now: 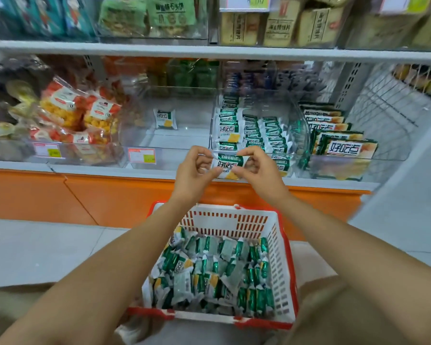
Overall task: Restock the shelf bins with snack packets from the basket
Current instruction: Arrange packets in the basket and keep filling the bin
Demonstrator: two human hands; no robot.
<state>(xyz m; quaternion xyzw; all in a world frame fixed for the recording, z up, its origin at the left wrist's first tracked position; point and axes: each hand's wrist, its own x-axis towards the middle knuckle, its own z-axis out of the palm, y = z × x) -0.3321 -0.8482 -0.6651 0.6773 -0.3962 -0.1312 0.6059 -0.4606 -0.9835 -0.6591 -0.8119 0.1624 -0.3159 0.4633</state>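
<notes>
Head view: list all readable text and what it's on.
"好吃点", upside down as seen: held packet.
"好吃点": lone packet.
"好吃点": flat packs, far right.
Basket packets: too small and crumpled to read.
Price tags: too blurred.
Top-shelf packs: print too blurred.

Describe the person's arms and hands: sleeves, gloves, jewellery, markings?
The left hand and right hand are bare: no gloves, rings or watch visible. The left forearm and right forearm are uncovered to the frame edge; no sleeve, bracelet or marking shows.
</notes>
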